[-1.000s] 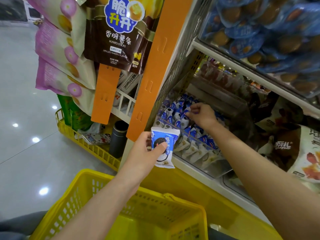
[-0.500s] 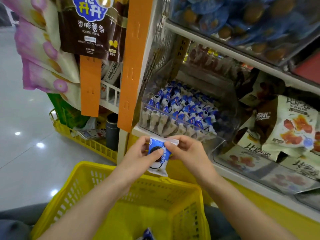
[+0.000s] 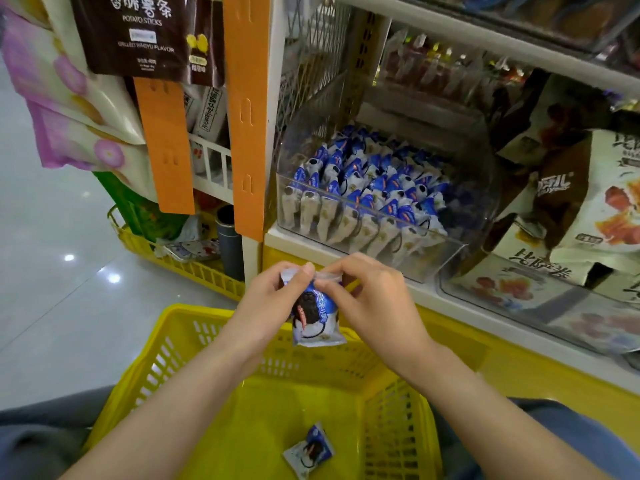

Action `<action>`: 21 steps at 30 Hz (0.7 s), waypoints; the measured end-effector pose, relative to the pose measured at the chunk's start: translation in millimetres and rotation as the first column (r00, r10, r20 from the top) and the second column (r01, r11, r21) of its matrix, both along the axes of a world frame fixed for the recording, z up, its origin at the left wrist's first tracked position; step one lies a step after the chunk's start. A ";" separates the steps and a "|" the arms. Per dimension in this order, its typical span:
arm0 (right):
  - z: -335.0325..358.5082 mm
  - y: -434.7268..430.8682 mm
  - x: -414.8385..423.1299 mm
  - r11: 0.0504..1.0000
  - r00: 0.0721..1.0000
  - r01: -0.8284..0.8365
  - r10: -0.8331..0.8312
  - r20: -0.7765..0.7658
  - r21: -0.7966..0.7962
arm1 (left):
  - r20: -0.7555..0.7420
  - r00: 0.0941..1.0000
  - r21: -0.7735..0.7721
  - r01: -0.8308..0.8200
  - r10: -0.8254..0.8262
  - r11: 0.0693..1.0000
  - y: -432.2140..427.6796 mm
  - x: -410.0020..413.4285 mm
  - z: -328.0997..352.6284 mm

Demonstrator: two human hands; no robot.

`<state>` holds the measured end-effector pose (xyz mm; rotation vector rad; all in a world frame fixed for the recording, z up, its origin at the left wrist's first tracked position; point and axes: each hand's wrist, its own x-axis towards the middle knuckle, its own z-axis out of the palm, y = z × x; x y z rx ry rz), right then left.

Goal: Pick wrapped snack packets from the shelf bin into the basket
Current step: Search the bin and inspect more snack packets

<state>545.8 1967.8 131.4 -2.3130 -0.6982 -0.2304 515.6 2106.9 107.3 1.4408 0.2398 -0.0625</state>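
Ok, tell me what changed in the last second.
The right hand left the clear bin, came down and now pinches the top of the blue cookie packet beside the left hand, above the yellow basket. The left hand kept its grip on that packet.

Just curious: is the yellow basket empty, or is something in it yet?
Not empty: one wrapped packet lies on the floor of the basket.
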 end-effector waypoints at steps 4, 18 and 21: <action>6.8 -1.7 8.4 0.931 0.939 0.238 -0.148 -0.309 0.278 | -0.038 0.998 0.005 0.048 -0.048 0.999 -3.0 -3.9 -2.9; 4.6 -11.9 8.6 0.999 0.605 0.019 0.021 -0.796 0.041 | 0.062 0.975 0.052 -0.219 0.215 0.974 5.1 -8.0 -3.7; 1.2 -7.2 7.3 0.997 0.733 -0.076 0.055 -0.678 -0.001 | 0.194 0.966 0.306 -0.222 0.168 0.926 8.1 -5.6 -3.8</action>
